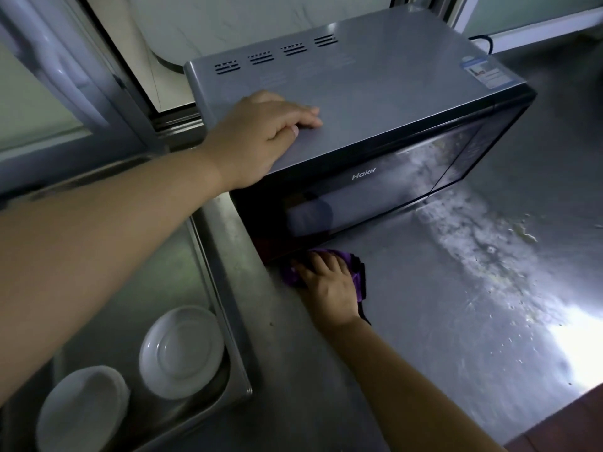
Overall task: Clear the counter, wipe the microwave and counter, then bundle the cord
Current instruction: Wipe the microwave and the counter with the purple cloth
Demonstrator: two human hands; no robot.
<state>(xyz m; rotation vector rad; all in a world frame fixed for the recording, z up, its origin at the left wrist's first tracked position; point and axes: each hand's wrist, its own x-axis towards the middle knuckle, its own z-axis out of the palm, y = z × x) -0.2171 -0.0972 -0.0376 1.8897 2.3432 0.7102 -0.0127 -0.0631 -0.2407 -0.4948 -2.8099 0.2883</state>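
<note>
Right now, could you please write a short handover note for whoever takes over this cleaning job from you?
Left hand: flat on the microwave top, steadying it, holding nothing.
Right hand: pressing the purple cloth onto the counter at the microwave's front lower edge.
Done: counter looks cleared; two white dishes sit in the sink.
Left: splatter remains on the counter to the right; finish wiping, then bundle the cord behind the microwave.

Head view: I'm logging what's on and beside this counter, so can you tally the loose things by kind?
White dishes in the sink: 2
Purple cloth, under the right hand: 1
Microwave, with the left hand on top: 1
Black cord behind the microwave: 1
Total: 5
</note>
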